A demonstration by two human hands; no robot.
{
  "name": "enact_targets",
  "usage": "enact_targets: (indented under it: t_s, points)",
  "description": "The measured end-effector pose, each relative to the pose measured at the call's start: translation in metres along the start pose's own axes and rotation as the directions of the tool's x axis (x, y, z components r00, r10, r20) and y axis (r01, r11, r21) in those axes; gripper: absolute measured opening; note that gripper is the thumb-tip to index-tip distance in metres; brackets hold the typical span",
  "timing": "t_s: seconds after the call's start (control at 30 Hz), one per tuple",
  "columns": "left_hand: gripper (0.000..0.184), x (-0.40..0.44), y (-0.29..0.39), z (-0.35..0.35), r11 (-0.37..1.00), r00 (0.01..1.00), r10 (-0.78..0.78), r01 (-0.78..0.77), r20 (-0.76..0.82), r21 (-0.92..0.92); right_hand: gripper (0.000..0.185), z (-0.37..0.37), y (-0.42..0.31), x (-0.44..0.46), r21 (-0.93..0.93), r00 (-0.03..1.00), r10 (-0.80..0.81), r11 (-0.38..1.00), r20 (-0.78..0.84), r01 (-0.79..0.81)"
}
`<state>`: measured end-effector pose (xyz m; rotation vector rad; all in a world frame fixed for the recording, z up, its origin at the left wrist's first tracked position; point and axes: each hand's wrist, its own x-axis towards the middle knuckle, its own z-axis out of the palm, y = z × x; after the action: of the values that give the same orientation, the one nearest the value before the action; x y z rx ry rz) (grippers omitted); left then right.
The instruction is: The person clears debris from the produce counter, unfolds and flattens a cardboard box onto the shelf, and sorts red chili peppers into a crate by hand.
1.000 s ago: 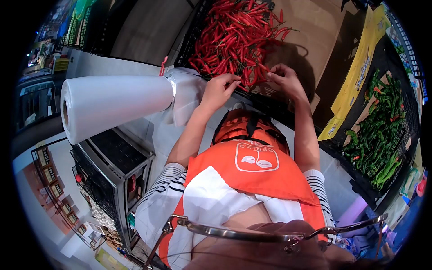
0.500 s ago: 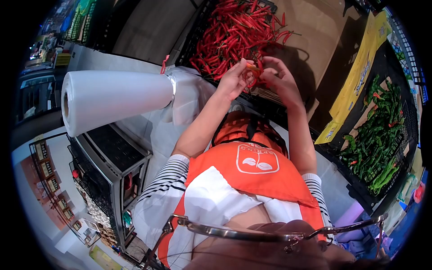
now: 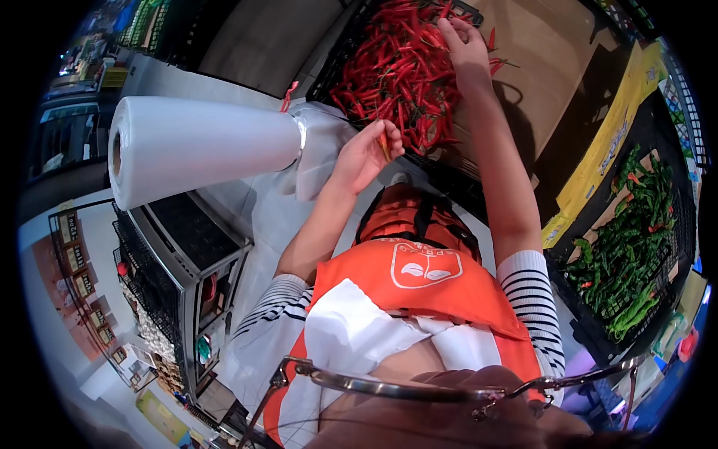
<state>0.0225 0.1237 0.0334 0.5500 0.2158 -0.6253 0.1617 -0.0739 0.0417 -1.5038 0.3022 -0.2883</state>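
Red chillies [image 3: 400, 71] lie in a heap between and beyond the two hands: the left hand [image 3: 366, 157] is at the near edge of the heap, the right hand [image 3: 467, 52] farther out, over its far right part. The left hand is loosely curled, palm turned upward, and holds a single chilli [image 3: 384, 146], orange-red, between thumb and fingers. The right hand has its fingers bent and its fingertips directed into the heap; the gap between thumb and fingers is narrow, and whether a chilli is gripped there cannot be told.

The heap rests in a black crate [image 3: 334, 66] lined with brown cardboard [image 3: 538, 37], part of which is bare to the right of the chillies. A yellow strip [image 3: 598, 161] with printed lettering runs along the right side. Beyond it, a second crate [image 3: 682, 213] carries green peppers [image 3: 628, 232], a few of them tinged red.

To the left of the left forearm, a large roll of clear plastic [image 3: 202, 150] lies on its side, its loose end hanging near the wrist. An orange apron [image 3: 359, 262] covers the person's front, above striped sleeves [image 3: 527, 299]; glasses [image 3: 419, 389] cross the lower edge. Pale floor [image 3: 258, 209], a dark-topped stand [image 3: 194, 236] and price signs [image 3: 75, 258] appear at left.
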Motion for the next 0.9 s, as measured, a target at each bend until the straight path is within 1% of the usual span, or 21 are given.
enact_targets:
  t_s: [0.03,0.07,0.1,0.13,0.17,0.2,0.23,0.27,0.3,0.4,0.43,0.47,0.5,0.53,0.6,0.67,0.7,0.8,0.83,0.87,0.9]
  points:
    - [0.014,-0.006,0.002,0.000,0.997,1.000,0.022,-0.022,0.006,0.077,0.040,-0.001,0.015,0.004,-0.149,0.984,-0.174,0.972,0.046,0.179]
    - [0.014,-0.011,0.003,0.000,0.987,0.999,0.045,-0.047,0.014,0.151,0.036,-0.002,0.030,0.005,-0.284,0.934,-0.336,0.890,0.119,0.356]
    - [0.013,-0.017,0.004,0.000,0.961,0.998,0.057,-0.048,-0.025,0.272,0.030,-0.002,0.030,-0.009,-0.324,0.936,-0.242,0.891,0.255,0.319]
    - [0.013,-0.020,0.004,-0.001,0.950,0.998,0.058,-0.053,-0.005,0.306,0.029,0.003,0.038,-0.022,-0.378,0.929,-0.112,0.891,0.353,0.251]
    - [0.013,-0.023,0.004,-0.002,0.938,0.998,0.057,-0.058,0.013,0.341,0.031,0.006,0.044,-0.033,-0.554,0.914,0.011,0.798,0.407,0.237]
    - [0.012,-0.027,0.005,-0.003,0.924,0.998,0.055,-0.062,0.030,0.377,0.033,0.013,0.042,-0.045,-0.705,0.891,0.141,0.668,0.432,0.237]
    - [0.013,-0.030,0.005,-0.003,0.929,0.998,0.052,-0.056,0.023,0.367,0.036,0.019,0.055,-0.050,-0.772,0.878,0.033,0.492,0.478,0.403]
    - [0.013,-0.031,0.005,-0.001,0.932,0.999,0.050,-0.054,0.019,0.359,0.038,0.025,0.067,-0.054,-0.798,0.840,-0.068,0.279,0.538,0.534]
    - [0.013,-0.031,0.005,0.000,0.935,0.999,0.046,-0.049,0.016,0.351,0.036,0.035,0.067,-0.057,-0.823,0.843,-0.075,0.185,0.533,0.537]
    - [0.014,-0.032,0.005,-0.003,0.922,0.996,0.086,-0.087,0.021,0.376,0.030,0.048,0.079,-0.030,-0.789,0.811,-0.183,0.192,0.555,0.583]
    - [0.015,-0.032,0.005,-0.003,0.918,0.995,0.095,-0.095,0.017,0.385,0.026,0.050,0.062,-0.022,-0.798,0.837,-0.155,0.253,0.525,0.548]
    - [0.015,-0.033,0.006,-0.001,0.913,0.994,0.105,-0.101,0.011,0.394,0.025,0.050,0.055,-0.009,-0.782,0.850,-0.161,0.337,0.501,0.524]
    - [0.015,-0.034,0.008,-0.001,0.909,0.993,0.116,-0.108,0.005,0.403,0.026,0.048,0.056,0.006,-0.730,0.853,-0.228,0.443,0.470,0.521]
    - [0.016,-0.035,0.008,-0.003,0.909,0.993,0.119,-0.112,0.009,0.401,0.031,0.044,0.054,0.022,-0.676,0.842,-0.237,0.510,0.485,0.533]
    - [0.017,-0.034,0.008,-0.007,0.911,0.993,0.119,-0.118,0.021,0.396,0.035,0.038,0.045,0.041,-0.662,0.841,-0.264,0.523,0.473,0.537]
    - [0.016,-0.034,0.009,-0.003,0.910,0.991,0.134,-0.123,0.001,0.397,0.035,0.033,0.036,0.045,-0.663,0.800,-0.488,0.475,0.350,0.579]
    - [0.016,-0.034,0.009,-0.001,0.909,0.990,0.141,-0.126,-0.009,0.397,0.025,0.033,0.034,0.045,-0.677,0.776,-0.558,0.452,0.293,0.581]
    - [0.019,-0.033,0.012,0.000,0.921,0.992,0.125,-0.114,-0.006,0.373,0.018,0.029,0.034,0.022,-0.559,0.688,-0.530,0.412,0.496,0.720]
    - [0.022,-0.032,0.013,-0.001,0.954,0.992,0.109,-0.121,0.059,0.275,0.016,0.030,0.039,0.007,-0.527,0.673,-0.457,0.418,0.581,0.740]
    - [0.025,-0.031,0.016,-0.004,0.977,0.987,0.098,-0.119,0.125,0.175,0.017,0.030,0.045,-0.005,-0.483,0.562,-0.454,0.287,0.692,0.827]
    - [0.029,-0.030,0.016,-0.007,0.991,0.977,0.093,-0.109,0.191,0.074,0.017,0.032,0.055,-0.011,-0.506,0.550,-0.341,0.215,0.763,0.835]
